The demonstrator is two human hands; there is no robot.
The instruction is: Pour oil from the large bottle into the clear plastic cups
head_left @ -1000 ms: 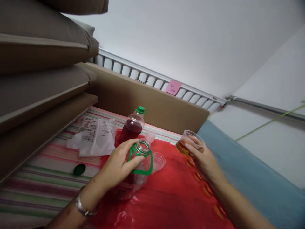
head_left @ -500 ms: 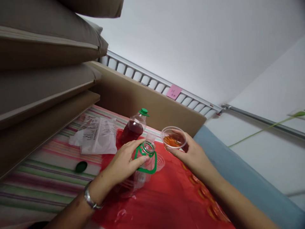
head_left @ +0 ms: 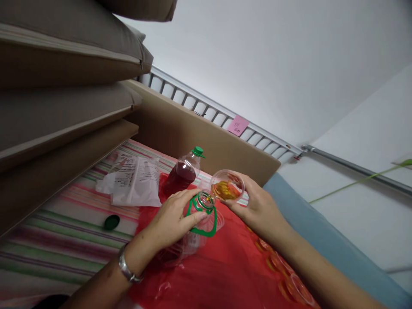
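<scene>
Here's the left hand [head_left: 175,219], curled firmly round the neck of a clear bottle [head_left: 192,240], thumb over its green handle [head_left: 206,233], a silver bracelet [head_left: 126,266] on the wrist. To the right, the right hand [head_left: 257,204] has its fingers wrapped round a clear plastic cup [head_left: 234,198], tilted left, amber liquid inside, its rim right by the open mouth; whether they touch, I can't tell. A yellow glint shows in the opening! The held bottle is over the red sheet [head_left: 238,266]; just beyond stands a capped bottle [head_left: 180,176] of dark red liquid. Off left, a dark green cap [head_left: 111,222] lies on the striped cloth [head_left: 58,231], a printed plastic bag [head_left: 135,182] farther back.
</scene>
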